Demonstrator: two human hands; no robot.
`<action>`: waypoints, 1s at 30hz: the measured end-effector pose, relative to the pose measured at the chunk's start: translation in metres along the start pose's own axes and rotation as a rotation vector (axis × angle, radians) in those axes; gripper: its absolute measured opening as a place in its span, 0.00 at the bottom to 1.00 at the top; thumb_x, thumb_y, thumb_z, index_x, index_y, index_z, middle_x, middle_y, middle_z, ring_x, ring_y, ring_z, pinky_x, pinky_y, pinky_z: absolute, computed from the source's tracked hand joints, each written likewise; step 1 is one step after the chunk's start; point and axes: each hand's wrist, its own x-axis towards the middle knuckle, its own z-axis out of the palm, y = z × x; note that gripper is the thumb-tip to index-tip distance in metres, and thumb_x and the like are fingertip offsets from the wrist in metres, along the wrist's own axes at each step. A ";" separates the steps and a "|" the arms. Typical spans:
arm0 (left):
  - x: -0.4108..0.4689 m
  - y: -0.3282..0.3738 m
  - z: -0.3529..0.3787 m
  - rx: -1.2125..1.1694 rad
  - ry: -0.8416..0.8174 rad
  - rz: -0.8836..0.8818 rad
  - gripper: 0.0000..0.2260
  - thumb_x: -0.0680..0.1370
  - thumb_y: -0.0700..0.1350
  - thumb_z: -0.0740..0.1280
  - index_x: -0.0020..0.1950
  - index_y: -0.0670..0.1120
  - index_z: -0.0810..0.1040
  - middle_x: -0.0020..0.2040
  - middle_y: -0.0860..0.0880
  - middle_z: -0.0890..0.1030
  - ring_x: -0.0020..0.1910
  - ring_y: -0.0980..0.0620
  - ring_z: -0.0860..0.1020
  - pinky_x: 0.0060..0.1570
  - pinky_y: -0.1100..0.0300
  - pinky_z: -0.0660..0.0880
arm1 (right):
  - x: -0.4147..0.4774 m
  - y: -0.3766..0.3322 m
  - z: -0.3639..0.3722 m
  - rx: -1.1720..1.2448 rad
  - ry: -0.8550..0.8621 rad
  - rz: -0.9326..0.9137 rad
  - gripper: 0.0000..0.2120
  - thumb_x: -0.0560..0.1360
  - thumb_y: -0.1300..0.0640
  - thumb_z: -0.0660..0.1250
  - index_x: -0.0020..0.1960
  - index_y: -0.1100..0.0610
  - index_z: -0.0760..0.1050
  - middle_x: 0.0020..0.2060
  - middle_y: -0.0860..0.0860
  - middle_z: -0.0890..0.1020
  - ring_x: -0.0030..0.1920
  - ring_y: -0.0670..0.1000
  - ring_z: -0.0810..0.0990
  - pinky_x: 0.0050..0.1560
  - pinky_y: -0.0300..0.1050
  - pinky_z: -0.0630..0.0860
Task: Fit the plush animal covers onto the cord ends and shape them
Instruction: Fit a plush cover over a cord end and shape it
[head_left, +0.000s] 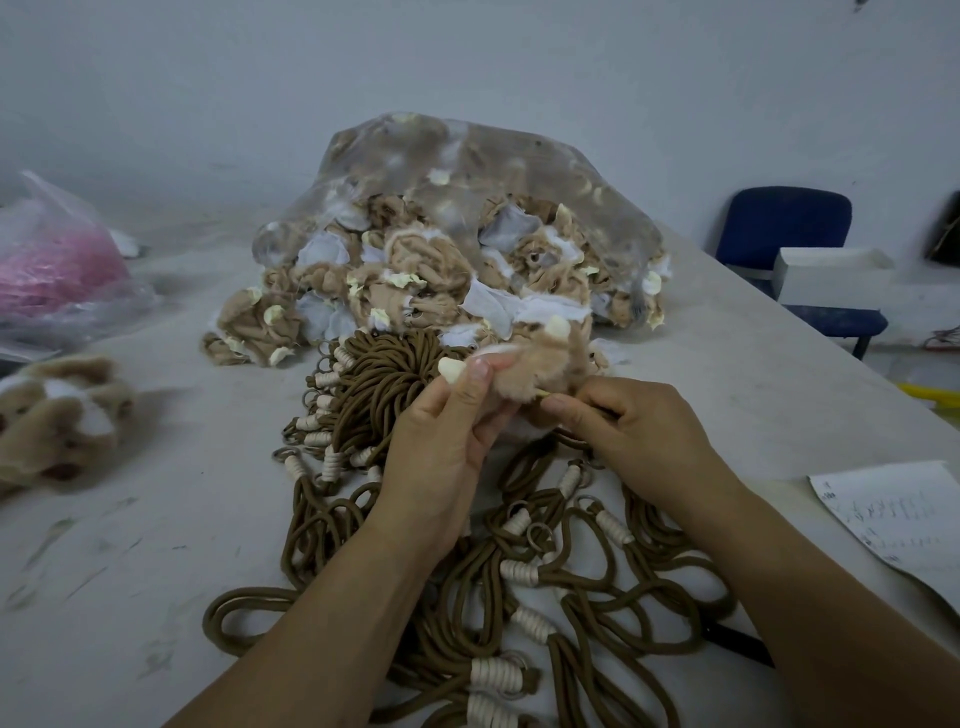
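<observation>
Grey tabletop (182, 545) under brown cords (374, 374); just above the cords, left hand (441, 431) gripping a tan plush cover (545, 358), right hand (623, 421) pinching its base.

One tan plush cover (540, 364) over brown cords (447, 644).
Fuzzy, cream-horned, crumpled, centre frame; cords with cream-wrapped ends sprawl looped across lower centre; more covers (410, 280) heaped behind.

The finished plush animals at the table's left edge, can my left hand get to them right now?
Probably yes, once freed. Only bare table and low-lying cords lie between the left hand and the finished plush animals, but that hand now grips the plush cover.
</observation>
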 end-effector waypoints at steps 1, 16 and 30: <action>0.000 -0.001 0.000 0.017 0.010 0.003 0.13 0.78 0.48 0.62 0.52 0.44 0.84 0.52 0.43 0.85 0.55 0.48 0.82 0.51 0.61 0.78 | 0.001 0.001 -0.001 -0.029 0.000 -0.003 0.28 0.69 0.29 0.53 0.32 0.52 0.74 0.26 0.47 0.75 0.34 0.46 0.75 0.33 0.43 0.68; 0.000 -0.002 -0.002 0.135 0.041 -0.090 0.18 0.75 0.53 0.65 0.53 0.40 0.83 0.53 0.39 0.84 0.55 0.44 0.82 0.52 0.56 0.79 | 0.002 0.006 -0.009 -0.194 0.008 -0.076 0.26 0.69 0.28 0.49 0.30 0.48 0.68 0.26 0.45 0.72 0.30 0.44 0.72 0.30 0.45 0.66; -0.005 0.001 -0.004 0.663 -0.023 0.228 0.11 0.77 0.51 0.67 0.58 0.58 0.83 0.66 0.58 0.76 0.67 0.63 0.70 0.65 0.63 0.72 | 0.000 0.023 -0.009 -0.029 0.071 0.209 0.19 0.70 0.28 0.54 0.32 0.38 0.71 0.26 0.40 0.75 0.29 0.42 0.72 0.29 0.44 0.65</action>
